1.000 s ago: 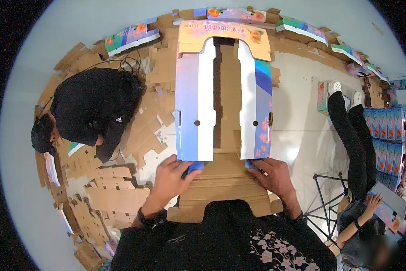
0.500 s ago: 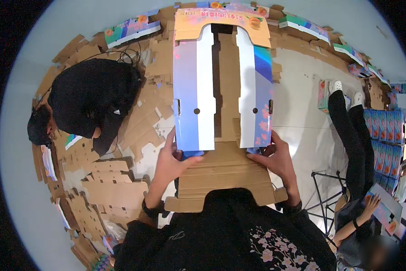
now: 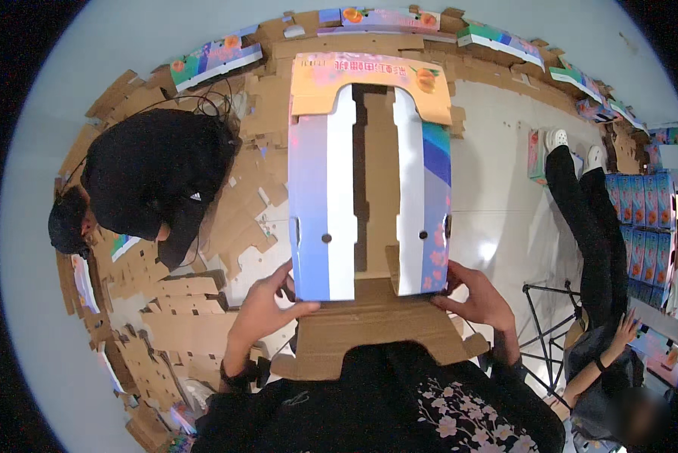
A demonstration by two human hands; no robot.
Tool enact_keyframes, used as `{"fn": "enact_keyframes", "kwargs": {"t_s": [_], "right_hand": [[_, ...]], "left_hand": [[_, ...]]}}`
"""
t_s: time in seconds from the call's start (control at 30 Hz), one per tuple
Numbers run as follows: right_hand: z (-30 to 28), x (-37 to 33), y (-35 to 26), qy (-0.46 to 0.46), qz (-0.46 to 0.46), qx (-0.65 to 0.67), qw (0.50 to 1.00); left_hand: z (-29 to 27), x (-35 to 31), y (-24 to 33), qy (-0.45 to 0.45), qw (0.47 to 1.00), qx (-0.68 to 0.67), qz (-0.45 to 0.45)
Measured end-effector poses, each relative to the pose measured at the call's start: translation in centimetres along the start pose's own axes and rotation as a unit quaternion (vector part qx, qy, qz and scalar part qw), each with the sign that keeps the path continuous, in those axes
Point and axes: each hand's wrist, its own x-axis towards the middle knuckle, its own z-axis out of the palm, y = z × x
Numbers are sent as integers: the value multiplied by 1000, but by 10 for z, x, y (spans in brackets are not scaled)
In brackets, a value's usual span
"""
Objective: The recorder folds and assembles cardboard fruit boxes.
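In front of my body is a partly folded cardboard box (image 3: 312, 196), printed purple, blue and orange with a fruit picture. Its far end flap is folded over the two long side flaps, and a gap between those flaps shows the brown inside. The near end flap (image 3: 376, 321) lies open toward my chest, plain brown with a curved cut-out. My left hand (image 3: 271, 302) grips the near left corner, thumb over the flap's edge. At the near right corner my right hand (image 3: 478, 298) holds on the same way. The fingertips of both hands are partly hidden behind the cardboard.
At the left a person in black (image 3: 154, 170) bends over flattened cardboard (image 3: 180, 328). Printed box pieces (image 3: 218, 60) line the wall. On the right are a black folding frame (image 3: 546, 325), another person's hand (image 3: 625, 328) on a box, and stacked printed boxes (image 3: 644, 196).
The box has come closer to my body, its far end lower in view. My hands have moved with it and sit slightly farther apart. The person at right has lowered their box.
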Motion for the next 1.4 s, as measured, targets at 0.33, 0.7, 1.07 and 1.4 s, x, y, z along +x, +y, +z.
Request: {"fn": "enact_keyframes", "kwargs": {"t_s": [0.33,0.7,1.07,1.4], "right_hand": [[32,53,39,218,-30,214,952],[21,48,23,224,-44,121,966],[6,21,21,156,-63,200,965],[30,-8,14,102,-79,2,992]], "left_hand": [[16,45,-8,151,957,-248,-12],[23,61,-6,195,972,-97,92],[-10,25,1,126,976,-90,153],[-2,1,19,62,971,144,181]]}}
